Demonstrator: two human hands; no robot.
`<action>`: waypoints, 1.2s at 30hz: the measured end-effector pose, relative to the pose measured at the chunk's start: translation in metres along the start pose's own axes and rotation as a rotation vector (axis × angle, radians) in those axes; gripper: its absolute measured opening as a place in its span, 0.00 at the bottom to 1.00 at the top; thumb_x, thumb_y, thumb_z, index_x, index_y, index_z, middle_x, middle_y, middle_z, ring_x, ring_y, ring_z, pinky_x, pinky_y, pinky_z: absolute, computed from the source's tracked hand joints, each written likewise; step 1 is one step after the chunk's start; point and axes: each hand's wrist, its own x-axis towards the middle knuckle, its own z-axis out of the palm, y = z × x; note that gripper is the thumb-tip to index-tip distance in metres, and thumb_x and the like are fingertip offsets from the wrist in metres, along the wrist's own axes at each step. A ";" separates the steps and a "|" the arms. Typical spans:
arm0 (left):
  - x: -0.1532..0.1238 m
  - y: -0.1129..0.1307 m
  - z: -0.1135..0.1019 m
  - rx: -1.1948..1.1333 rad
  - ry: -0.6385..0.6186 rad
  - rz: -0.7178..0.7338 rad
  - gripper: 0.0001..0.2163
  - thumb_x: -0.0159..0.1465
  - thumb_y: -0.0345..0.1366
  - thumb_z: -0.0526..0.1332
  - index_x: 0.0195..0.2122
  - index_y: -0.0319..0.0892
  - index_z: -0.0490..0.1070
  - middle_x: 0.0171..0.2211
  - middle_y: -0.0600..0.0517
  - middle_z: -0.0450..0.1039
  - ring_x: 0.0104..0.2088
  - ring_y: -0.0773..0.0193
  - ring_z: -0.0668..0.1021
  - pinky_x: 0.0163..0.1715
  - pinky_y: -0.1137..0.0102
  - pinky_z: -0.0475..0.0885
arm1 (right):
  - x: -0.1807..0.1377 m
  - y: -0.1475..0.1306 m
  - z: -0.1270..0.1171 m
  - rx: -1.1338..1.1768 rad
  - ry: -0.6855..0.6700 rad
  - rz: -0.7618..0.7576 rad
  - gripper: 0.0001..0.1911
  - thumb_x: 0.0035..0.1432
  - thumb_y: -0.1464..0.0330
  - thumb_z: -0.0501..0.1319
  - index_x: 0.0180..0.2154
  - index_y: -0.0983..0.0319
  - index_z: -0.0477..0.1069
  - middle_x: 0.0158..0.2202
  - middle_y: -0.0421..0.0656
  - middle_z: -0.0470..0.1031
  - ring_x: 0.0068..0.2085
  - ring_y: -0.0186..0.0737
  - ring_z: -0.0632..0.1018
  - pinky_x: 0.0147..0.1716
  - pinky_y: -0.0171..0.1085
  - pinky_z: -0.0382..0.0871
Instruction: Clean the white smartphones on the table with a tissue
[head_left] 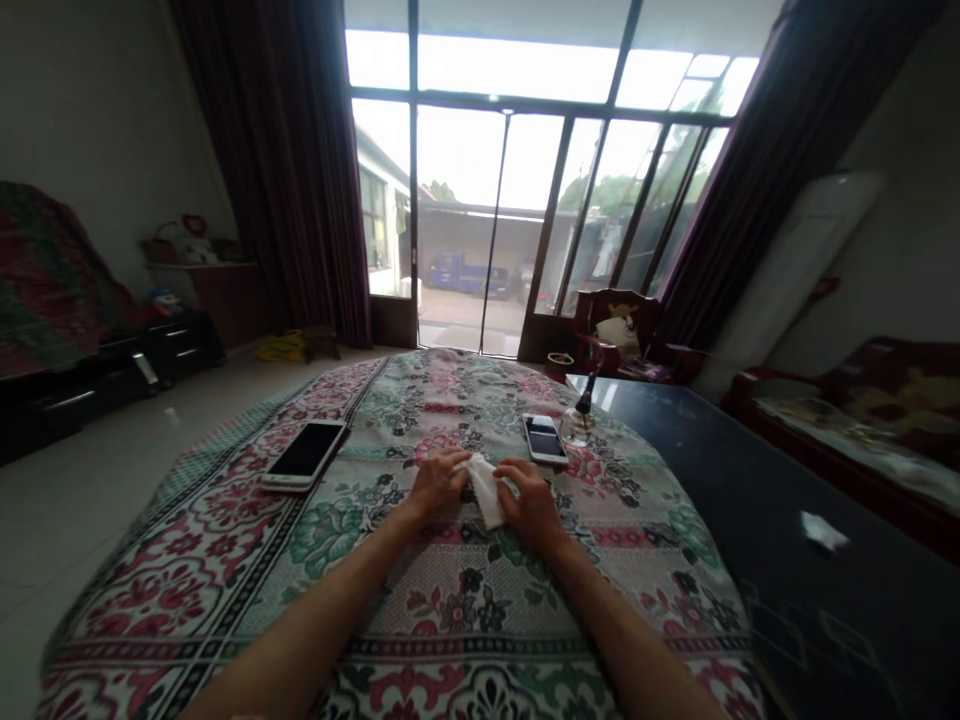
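A small folded white tissue (486,492) lies between my hands over the patterned tablecloth (450,590). My left hand (441,482) has its fingers closed at the tissue's upper left edge. From the other side, my right hand (527,497) pinches the tissue's right edge with bent fingers. Beyond my right hand rests a white smartphone (545,440) with a dark screen. A second, larger white phone (306,456) lies to the left of my left hand, its screen dark too.
A clear glass container (576,425) with a dark brush-like top stands right of the smaller phone. A dark table (720,470) adjoins on the right, with a crumpled white piece (823,531) on it. Wooden seats (615,335) stand behind, near glass doors.
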 end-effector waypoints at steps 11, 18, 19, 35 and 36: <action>-0.008 -0.011 -0.012 0.327 -0.127 0.151 0.13 0.67 0.38 0.52 0.38 0.42 0.77 0.42 0.45 0.76 0.45 0.57 0.75 0.51 0.66 0.65 | -0.011 0.005 0.005 -0.013 -0.104 -0.048 0.10 0.57 0.68 0.55 0.36 0.59 0.74 0.43 0.47 0.75 0.45 0.45 0.76 0.47 0.44 0.70; -0.011 -0.053 -0.111 0.561 0.289 -0.175 0.15 0.61 0.35 0.57 0.49 0.41 0.73 0.49 0.44 0.73 0.50 0.54 0.72 0.54 0.65 0.62 | -0.012 0.009 0.007 -0.003 -0.078 -0.011 0.11 0.57 0.65 0.55 0.38 0.58 0.73 0.45 0.48 0.75 0.46 0.46 0.77 0.47 0.45 0.71; -0.014 -0.061 -0.125 0.616 0.329 -0.253 0.17 0.60 0.35 0.57 0.50 0.41 0.72 0.50 0.44 0.72 0.51 0.52 0.72 0.54 0.63 0.62 | -0.013 0.009 0.007 0.001 -0.060 -0.010 0.11 0.57 0.64 0.55 0.39 0.58 0.73 0.45 0.48 0.74 0.46 0.46 0.77 0.48 0.46 0.71; -0.038 -0.110 -0.154 0.730 0.329 -0.595 0.28 0.55 0.45 0.60 0.55 0.35 0.65 0.48 0.38 0.72 0.52 0.46 0.72 0.52 0.60 0.62 | -0.013 0.010 0.013 -0.025 -0.050 0.011 0.15 0.57 0.62 0.56 0.45 0.58 0.70 0.47 0.49 0.73 0.48 0.48 0.75 0.49 0.48 0.71; -0.038 -0.110 -0.155 0.714 0.330 -0.602 0.29 0.55 0.46 0.60 0.55 0.36 0.65 0.49 0.38 0.72 0.52 0.46 0.72 0.52 0.60 0.63 | -0.013 0.011 0.013 -0.022 -0.048 0.011 0.15 0.57 0.62 0.56 0.45 0.58 0.70 0.47 0.49 0.73 0.48 0.48 0.75 0.49 0.48 0.71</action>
